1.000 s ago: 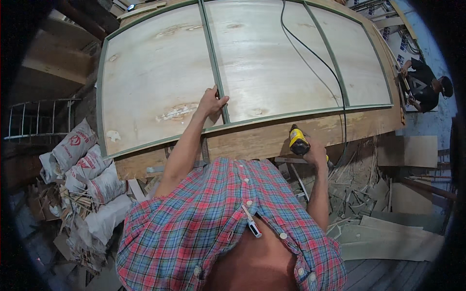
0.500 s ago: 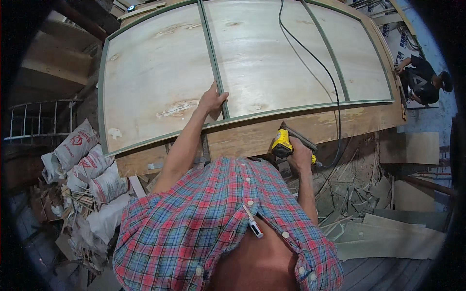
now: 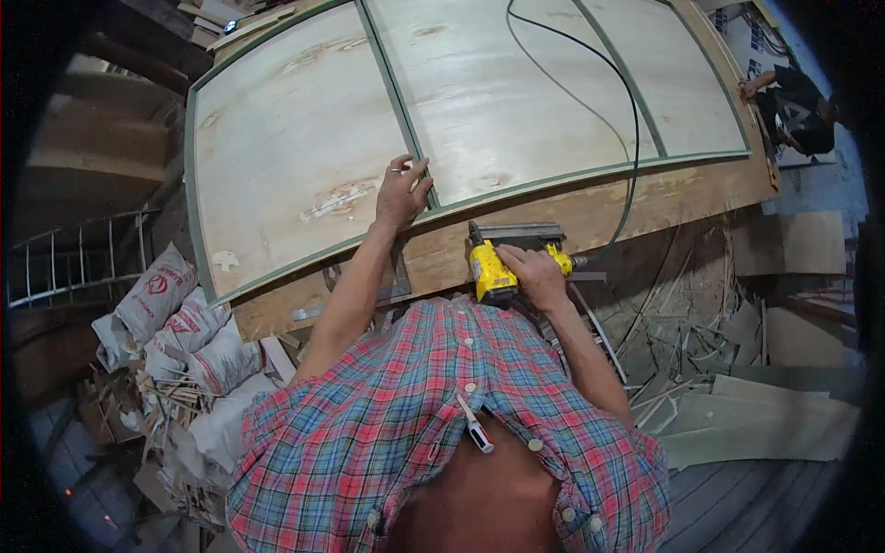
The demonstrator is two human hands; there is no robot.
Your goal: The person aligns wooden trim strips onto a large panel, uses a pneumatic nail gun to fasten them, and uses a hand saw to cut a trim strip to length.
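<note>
My right hand [image 3: 536, 276] is wrapped round a yellow and black air nail gun [image 3: 487, 265], held low over the near edge of the bench, its nose pointing away from me. A hose leads off its right end. My left hand [image 3: 403, 195], with a ring on one finger, is at the near end of a green crossbar strip [image 3: 395, 88]; the fingers are loosely bent and apart, close to the strip. Whether they press on it I cannot tell. The strip runs across a large pale plywood panel [image 3: 295, 138] edged with green strips.
The black hose [image 3: 634, 111] loops across the panel. A metal square [image 3: 396, 276] lies on the wooden bench [image 3: 590, 224] by my left forearm. At the far right, a co-worker [image 3: 800, 111] leans at the bench. White sacks [image 3: 152, 290] and offcuts lie left; scrap boards [image 3: 756, 424] lie right.
My right hand has brought the nail gun leftward and turned it so its long magazine lies crosswise. My left hand has loosened, its fingers drawing back from around the green strip.
</note>
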